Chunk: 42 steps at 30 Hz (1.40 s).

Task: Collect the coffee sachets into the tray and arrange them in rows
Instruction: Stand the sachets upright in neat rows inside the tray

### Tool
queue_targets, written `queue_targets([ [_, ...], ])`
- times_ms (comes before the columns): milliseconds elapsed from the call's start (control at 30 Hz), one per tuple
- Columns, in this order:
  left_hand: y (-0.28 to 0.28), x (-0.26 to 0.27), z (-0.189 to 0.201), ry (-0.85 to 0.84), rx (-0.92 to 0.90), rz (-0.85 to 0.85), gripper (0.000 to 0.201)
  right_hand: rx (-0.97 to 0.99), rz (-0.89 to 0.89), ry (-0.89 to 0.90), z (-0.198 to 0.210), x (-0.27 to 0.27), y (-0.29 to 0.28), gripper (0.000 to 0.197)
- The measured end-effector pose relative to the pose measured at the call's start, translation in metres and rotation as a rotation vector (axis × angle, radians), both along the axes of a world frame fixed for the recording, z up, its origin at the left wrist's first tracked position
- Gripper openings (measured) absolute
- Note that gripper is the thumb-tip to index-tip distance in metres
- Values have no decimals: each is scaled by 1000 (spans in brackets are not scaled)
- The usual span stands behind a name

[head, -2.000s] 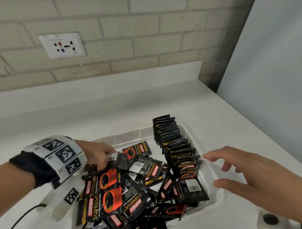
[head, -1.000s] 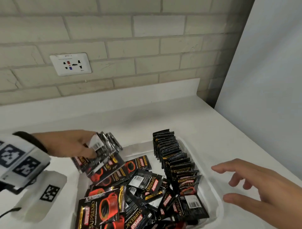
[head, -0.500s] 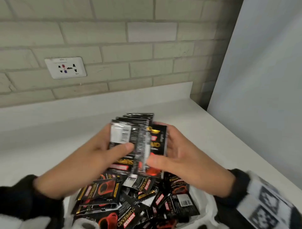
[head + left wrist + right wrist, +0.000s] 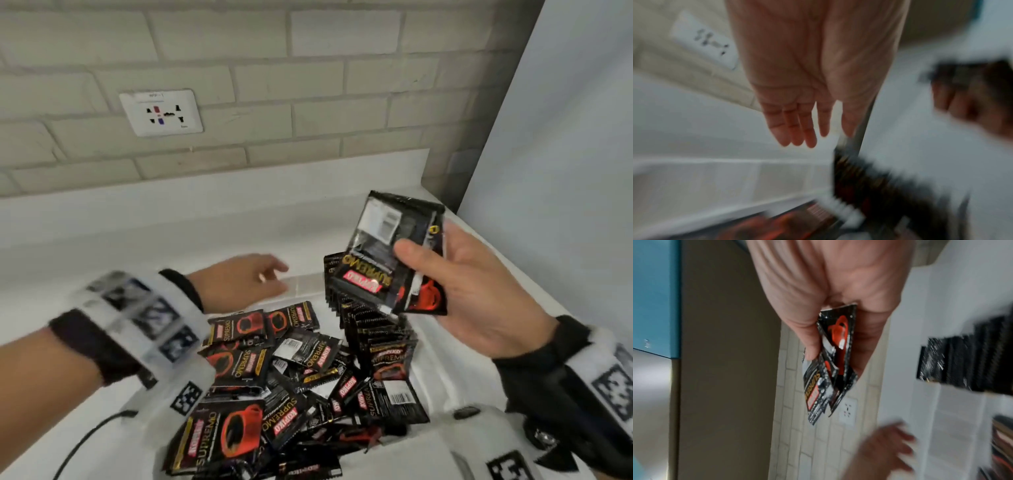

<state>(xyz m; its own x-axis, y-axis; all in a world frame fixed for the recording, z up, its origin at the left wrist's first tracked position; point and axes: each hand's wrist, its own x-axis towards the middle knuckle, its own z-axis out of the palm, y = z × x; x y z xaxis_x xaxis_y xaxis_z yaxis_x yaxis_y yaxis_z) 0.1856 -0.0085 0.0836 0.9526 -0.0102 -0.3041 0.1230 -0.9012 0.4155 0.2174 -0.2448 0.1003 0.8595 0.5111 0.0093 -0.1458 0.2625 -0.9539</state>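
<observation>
My right hand grips a small stack of black and red coffee sachets above the right side of the white tray; the same stack of coffee sachets shows pinched between thumb and fingers in the right wrist view. Below it a row of upright sachets stands along the tray's right side. A loose pile of sachets fills the tray's middle and front. My left hand hovers empty over the tray's far left corner, its fingers straight.
The tray sits on a white counter against a brick wall with a white socket plate. A pale wall panel closes the right side. A black cable runs at the front left.
Half a second ago both hands held the stack of sachets together. Now my left hand has let go and swung left toward the tray's far corner; the right keeps the stack.
</observation>
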Motion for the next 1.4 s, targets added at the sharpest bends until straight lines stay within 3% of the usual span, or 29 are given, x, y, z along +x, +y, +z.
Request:
queue_targets([
  [67, 4, 4, -24, 182, 242, -91, 57, 15, -35, -31, 3, 3, -11, 57],
  [133, 2, 4, -43, 294, 322, -141, 68, 28, -54, -64, 5, 4, -21, 54],
  [267, -6, 8, -63, 301, 235, -136, 85, 0, -66, -78, 3, 0, -37, 49],
  [433, -12, 16, -70, 247, 250, -134, 100, -27, -68, -71, -4, -2, -48, 35],
  [667, -3, 20, -60, 345, 209, -114, 73, -29, -107, -75, -8, 3, -56, 38],
  [800, -3, 19, -60, 359, 182, -180, 56, -29, -99, -101, -10, 5, -56, 56],
  [1067, -17, 18, -51, 328, 151, -363, 48, -18, -99, -87, -9, 1, -56, 74],
  [1200, -25, 18, -49, 401, 99, -355, 44, -17, -87, -97, -8, -4, -57, 68],
  [1400, -26, 19, -48, 379, -34, -318, 53, -22, -111, -76, -9, -7, -65, 72],
])
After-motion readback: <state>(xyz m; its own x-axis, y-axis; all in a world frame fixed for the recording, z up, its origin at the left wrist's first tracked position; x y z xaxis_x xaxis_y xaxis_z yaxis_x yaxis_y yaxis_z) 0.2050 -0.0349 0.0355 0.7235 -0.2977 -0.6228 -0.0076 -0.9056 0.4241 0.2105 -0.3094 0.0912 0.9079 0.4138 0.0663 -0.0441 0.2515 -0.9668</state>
